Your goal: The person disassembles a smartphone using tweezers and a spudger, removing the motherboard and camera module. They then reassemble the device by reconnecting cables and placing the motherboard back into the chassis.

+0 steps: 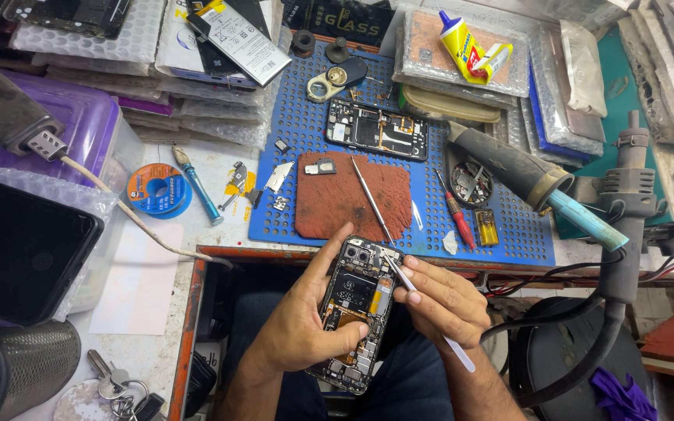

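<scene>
My left hand (299,323) holds an opened smartphone (355,312) with its back off, circuit board and camera modules showing, just below the bench edge over my lap. My right hand (445,302) grips a thin white tool (431,316) like a pen; its tip touches the phone's upper right corner next to the cameras. A second opened phone (377,129) lies on the blue perforated mat (501,234) further back. Between them, a brown pad (337,203) carries a metal probe (371,201) and a small metal part (320,166).
A red screwdriver (455,210), a round dish of small parts (471,184), a blue pen tool (198,189), a solder spool (157,189) and a yellow glue tube (466,51) lie about. A hot-air handle (520,173) sits right. Bubble-wrapped packages crowd the back; keys (115,386) at lower left.
</scene>
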